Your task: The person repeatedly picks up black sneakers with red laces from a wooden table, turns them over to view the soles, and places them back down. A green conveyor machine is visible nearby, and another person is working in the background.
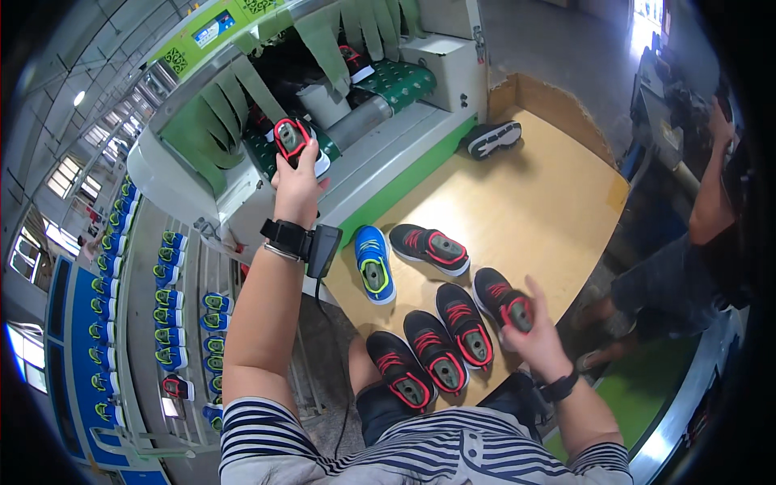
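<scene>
My left hand (299, 182), arm stretched out, grips a black sneaker with red trim (288, 139) by its heel end, at the left opening of the machine. A grey-green last fills its collar. My right hand (535, 333) is closed on the heel of another black-and-red sneaker (491, 284) at the right end of a row on the wooden table (558, 178). Beside it in that row stand several like it, among them a black-and-red sneaker (459, 311). Farther back are a black sneaker with red laces (419, 242) and a blue sneaker with yellow-green trim (373, 263).
The grey machine (388, 133) has green strip curtains (319, 40) and a green belt (408, 85). A black shoe (493, 139) lies on its side near the cardboard edge (558, 97). Racks of blue sneakers (170, 315) stand left. Another person (671, 267) is at right.
</scene>
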Demonstrator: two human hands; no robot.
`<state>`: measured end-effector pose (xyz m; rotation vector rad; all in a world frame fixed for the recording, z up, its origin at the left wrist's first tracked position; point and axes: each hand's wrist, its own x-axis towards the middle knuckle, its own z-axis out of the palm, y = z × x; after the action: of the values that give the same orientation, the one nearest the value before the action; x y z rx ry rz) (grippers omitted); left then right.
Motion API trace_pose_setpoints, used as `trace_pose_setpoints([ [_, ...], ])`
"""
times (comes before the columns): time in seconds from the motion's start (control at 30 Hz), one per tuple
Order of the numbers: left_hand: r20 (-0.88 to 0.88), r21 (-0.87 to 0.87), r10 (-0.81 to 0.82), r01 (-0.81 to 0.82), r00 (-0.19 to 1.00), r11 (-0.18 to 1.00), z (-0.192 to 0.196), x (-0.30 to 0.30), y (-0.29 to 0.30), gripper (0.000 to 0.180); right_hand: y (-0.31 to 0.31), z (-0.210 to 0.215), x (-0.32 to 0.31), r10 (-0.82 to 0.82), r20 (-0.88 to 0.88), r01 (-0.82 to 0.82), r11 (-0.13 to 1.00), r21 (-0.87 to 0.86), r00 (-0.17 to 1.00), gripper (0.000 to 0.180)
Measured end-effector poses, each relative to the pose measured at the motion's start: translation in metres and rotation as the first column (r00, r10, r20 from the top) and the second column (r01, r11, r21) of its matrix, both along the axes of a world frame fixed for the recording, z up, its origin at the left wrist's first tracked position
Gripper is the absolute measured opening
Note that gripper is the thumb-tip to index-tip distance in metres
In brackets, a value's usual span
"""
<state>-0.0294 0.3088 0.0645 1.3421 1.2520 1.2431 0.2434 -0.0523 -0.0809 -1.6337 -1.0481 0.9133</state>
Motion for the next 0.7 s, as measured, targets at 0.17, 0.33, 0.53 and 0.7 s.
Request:
trace_pose_setpoints([
  [0.17, 0.220, -0.205, -0.169, 0.214, 0.961, 0.955, 0.025, -0.015, 0.007, 0.063, 0.060, 0.089, 0.050, -0.048, -0.064, 0.057, 0.988, 0.145, 0.997, 0.075],
  [0.33, 0.465, -0.118, -0.212, 0.298, 0.859, 0.947, 0.008, -0.040, 0.014, 0.050, 0.241, 0.183, 0.050, 0.038, 0.163, -0.144, 0.686, 0.713, 0.986, 0.062],
  [0.53, 0.499, 0.014, -0.198, 0.221, 0.844, 0.975, -0.002, -0.026, 0.009, 0.052, 0.465, 0.130, 0.066, -0.217, 0.600, -0.082, 0.899, 0.430, 0.770, 0.087],
  [0.7, 0.178, 0.146, -0.206, 0.181, 0.962, 0.973, -0.028, -0.023, -0.059, 0.066, 0.428, 0.102, 0.106, -0.074, 0.230, -0.069, 0.827, 0.558, 0.970, 0.061],
])
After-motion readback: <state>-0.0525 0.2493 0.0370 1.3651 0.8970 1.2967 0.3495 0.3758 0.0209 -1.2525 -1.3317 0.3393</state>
